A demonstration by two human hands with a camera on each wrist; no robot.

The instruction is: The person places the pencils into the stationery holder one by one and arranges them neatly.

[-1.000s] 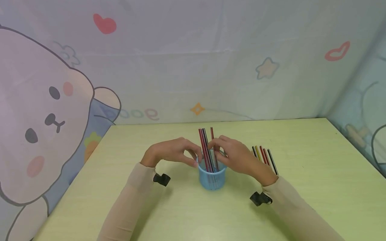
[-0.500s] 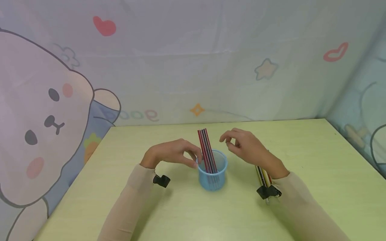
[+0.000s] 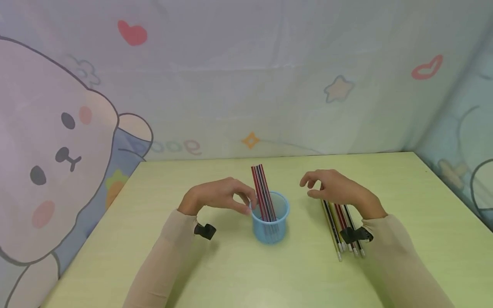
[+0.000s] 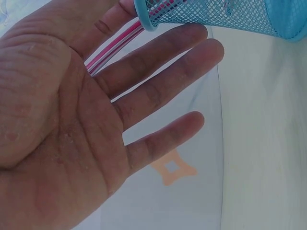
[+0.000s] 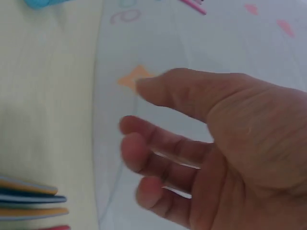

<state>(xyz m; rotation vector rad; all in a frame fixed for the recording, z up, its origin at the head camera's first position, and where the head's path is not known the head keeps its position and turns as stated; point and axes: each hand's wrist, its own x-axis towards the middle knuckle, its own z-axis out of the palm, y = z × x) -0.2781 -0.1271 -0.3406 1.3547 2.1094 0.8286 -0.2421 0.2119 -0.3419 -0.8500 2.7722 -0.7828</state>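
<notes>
A light blue mesh pencil cup (image 3: 269,231) stands upright mid-table, with several red and dark striped pencils (image 3: 263,192) leaning in it towards the back left. At its left rim, my left hand (image 3: 221,196) pinches the edge between thumb and index finger; in the left wrist view the other fingers (image 4: 163,91) stretch out beside the mesh. My right hand (image 3: 335,186) hovers to the right of the cup, holding nothing, fingers loosely curled and thumb apart. Below it, a group of loose pencils (image 3: 334,231) in yellow, black and red lies on the table, partly covered by hand and wrist.
The pale yellow-green table (image 3: 215,273) reaches back to a printed cloth backdrop (image 3: 231,85) with a cartoon bear on the left. A black wrist mount (image 3: 205,231) sits under the left forearm, and another black mount (image 3: 356,235) under the right one.
My right hand has let go of a pencil in the cup and moved right, over the loose pencils. The left hand has stayed at the cup's rim.
</notes>
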